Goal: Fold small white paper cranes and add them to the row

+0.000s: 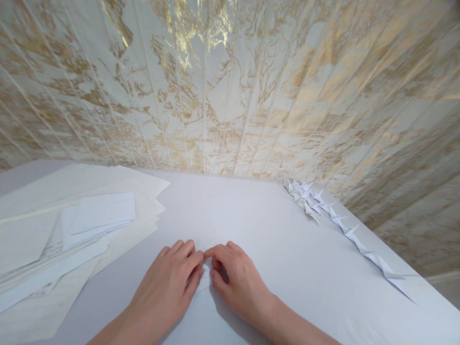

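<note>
**At the table's near edge: both hands on one tiny bit of paper**

Right at the near edge, the left hand point(168, 282) and right hand point(237, 282) were curled with fingertips touching, each pinching a small folded paper point(202, 283) lying on the white table point(273, 239). It looked featherlight, thin and easily creased, and probably slidey on that top, so I'd grip it at a folded edge. A paper stack point(100, 213) sat to the left. A row of folded paper pieces point(323, 208) ran along the right edge, well apart, with open tabletop between. A gold-veined wall point(230, 96) closed off the back.
</note>
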The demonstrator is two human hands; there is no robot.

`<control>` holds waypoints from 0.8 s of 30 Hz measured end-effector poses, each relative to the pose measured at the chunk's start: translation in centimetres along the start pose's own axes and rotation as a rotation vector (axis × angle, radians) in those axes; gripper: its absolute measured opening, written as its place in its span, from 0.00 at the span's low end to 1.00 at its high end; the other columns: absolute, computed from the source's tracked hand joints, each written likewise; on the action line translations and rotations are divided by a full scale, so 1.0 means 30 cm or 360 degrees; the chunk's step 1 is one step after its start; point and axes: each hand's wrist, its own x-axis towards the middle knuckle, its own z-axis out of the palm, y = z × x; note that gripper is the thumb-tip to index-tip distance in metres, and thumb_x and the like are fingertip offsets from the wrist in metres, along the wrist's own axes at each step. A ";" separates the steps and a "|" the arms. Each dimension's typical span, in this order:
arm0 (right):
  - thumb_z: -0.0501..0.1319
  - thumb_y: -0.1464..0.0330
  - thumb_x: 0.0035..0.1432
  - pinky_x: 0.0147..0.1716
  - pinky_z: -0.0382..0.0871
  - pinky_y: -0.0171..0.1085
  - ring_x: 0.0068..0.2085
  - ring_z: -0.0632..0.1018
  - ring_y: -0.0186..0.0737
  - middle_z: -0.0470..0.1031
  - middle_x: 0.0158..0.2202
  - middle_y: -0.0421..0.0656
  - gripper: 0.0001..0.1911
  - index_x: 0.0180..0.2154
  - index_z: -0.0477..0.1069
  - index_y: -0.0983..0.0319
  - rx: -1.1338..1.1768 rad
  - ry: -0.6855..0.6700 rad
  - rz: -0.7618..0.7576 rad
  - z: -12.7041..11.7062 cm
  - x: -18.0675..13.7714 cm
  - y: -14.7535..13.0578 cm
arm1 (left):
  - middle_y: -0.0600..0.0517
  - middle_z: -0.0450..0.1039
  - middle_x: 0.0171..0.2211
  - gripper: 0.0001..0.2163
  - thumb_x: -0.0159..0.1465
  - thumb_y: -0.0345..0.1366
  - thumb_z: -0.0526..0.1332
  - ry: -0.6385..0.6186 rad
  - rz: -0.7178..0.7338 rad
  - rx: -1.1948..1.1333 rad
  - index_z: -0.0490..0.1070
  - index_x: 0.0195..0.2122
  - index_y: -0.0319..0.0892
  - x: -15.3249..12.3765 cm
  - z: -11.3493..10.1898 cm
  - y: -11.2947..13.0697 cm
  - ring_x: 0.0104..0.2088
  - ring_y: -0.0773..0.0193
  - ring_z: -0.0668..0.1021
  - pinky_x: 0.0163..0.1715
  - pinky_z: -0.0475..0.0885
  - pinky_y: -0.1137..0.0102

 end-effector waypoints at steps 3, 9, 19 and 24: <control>0.56 0.83 0.50 0.39 0.61 0.38 0.35 0.70 0.40 0.73 0.30 0.39 0.21 0.43 0.74 0.60 0.0008 -0.0006 0.0013 -0.001 0.000 0.000 | 0.48 0.70 0.36 0.12 0.67 0.29 0.50 -0.0012 0.0001 -0.0019 0.72 0.36 0.43 0.001 -0.002 0.001 0.40 0.52 0.72 0.38 0.63 0.59; 0.58 0.81 0.54 0.39 0.62 0.37 0.35 0.70 0.41 0.73 0.28 0.39 0.18 0.44 0.74 0.60 0.0076 0.0007 0.0114 -0.001 0.008 -0.011 | 0.49 0.71 0.36 0.10 0.67 0.30 0.52 -0.0033 -0.0006 -0.0059 0.72 0.35 0.43 0.002 -0.016 0.003 0.40 0.53 0.72 0.37 0.64 0.60; 0.59 0.80 0.53 0.39 0.61 0.38 0.35 0.69 0.41 0.72 0.30 0.39 0.18 0.45 0.73 0.61 -0.0041 -0.0006 0.0071 0.003 0.011 -0.015 | 0.50 0.71 0.35 0.09 0.65 0.30 0.53 -0.0033 -0.0039 -0.0042 0.71 0.32 0.44 0.007 -0.017 0.003 0.39 0.55 0.72 0.36 0.63 0.63; 0.56 0.82 0.52 0.42 0.62 0.40 0.37 0.70 0.42 0.72 0.33 0.41 0.21 0.46 0.71 0.60 0.0012 -0.0041 0.0034 -0.009 0.009 -0.017 | 0.50 0.71 0.33 0.08 0.64 0.30 0.53 -0.0001 -0.0044 -0.0078 0.68 0.30 0.44 0.004 -0.020 0.003 0.37 0.55 0.72 0.36 0.63 0.62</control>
